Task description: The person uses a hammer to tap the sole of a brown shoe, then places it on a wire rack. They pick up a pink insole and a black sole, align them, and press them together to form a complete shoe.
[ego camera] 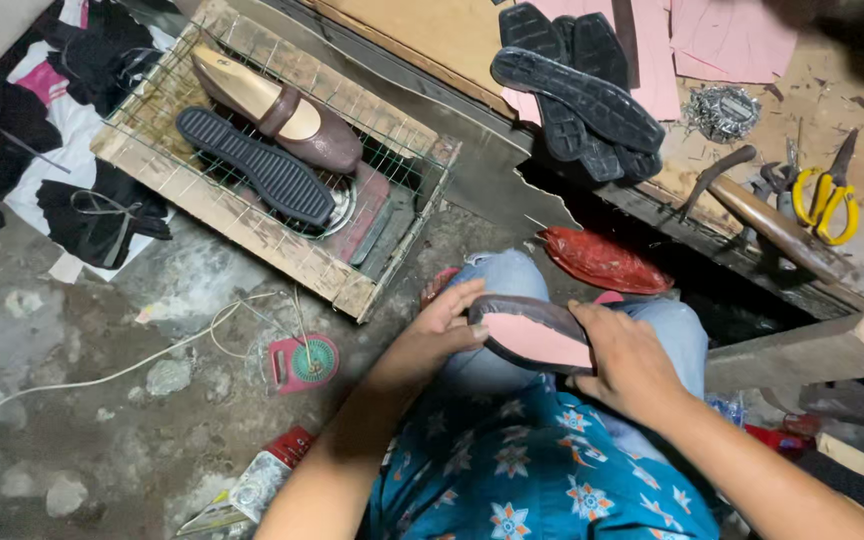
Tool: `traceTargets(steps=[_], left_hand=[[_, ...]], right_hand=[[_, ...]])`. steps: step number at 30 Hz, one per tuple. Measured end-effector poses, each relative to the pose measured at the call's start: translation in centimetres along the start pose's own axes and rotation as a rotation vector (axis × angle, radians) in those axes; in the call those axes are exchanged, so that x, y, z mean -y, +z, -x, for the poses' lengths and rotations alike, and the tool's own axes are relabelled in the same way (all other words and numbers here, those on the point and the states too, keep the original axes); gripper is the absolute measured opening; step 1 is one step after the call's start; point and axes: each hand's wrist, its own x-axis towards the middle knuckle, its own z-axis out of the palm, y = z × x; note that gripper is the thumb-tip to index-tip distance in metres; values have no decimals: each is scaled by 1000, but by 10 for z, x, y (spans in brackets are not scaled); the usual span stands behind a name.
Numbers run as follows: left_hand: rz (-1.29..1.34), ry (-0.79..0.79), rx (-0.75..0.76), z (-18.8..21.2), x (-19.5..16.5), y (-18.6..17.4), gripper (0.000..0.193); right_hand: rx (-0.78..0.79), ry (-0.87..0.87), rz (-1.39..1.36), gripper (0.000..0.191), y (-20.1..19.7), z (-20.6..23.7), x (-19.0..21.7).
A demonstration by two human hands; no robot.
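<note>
We see the concrete floor (102, 420) open at lower left, with only a white cord (152, 355) and a small pink spool (302, 362) on it. The tabletop (432, 40) edge runs diagonally across the upper right, with a dark gap below it near our knees. On it lie a pile of black soles (577, 95), pink sheets (722, 35) and yellow scissors (824, 200). A wire-topped wooden crate (252, 240) stands at upper left, carrying a brown shoe on a last (287, 110) and one black sole (252, 165).

Both forearms come up from below and meet over the lap. The left hand (437, 335) grips the toe end with its fingers (464, 300) closed around the rim. The right hand (627, 360) lies curled over the heel end, gripping it.

The shoe upper (532, 335) is above the jeans, dark outside, pink inside.
</note>
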Motion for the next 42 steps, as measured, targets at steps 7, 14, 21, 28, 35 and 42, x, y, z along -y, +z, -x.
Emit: traceTargets(steps=[7, 14, 21, 28, 35, 42], left_hand=[[-63, 61, -3, -27, 40, 6, 64], [-239, -13, -141, -61, 16, 5, 54], [-343, -1, -325, -126, -15, 24, 53], [-150, 117, -329, -164, -33, 62, 52], [476, 376, -225, -137, -91, 87, 40], [246, 489, -398, -93, -90, 90, 29]], right_hand=[[-128, -48, -382, 64, 2, -3, -49], [-690, -54, 32, 42, -52, -96, -112], [-569, 135, 119, 60, -93, -152, -128], [-643, 37, -409, 53, -92, -146, -108], [-392, 36, -1634, 35, -67, -100, -80], [-322, 111, -1501, 35, -52, -80, -78]])
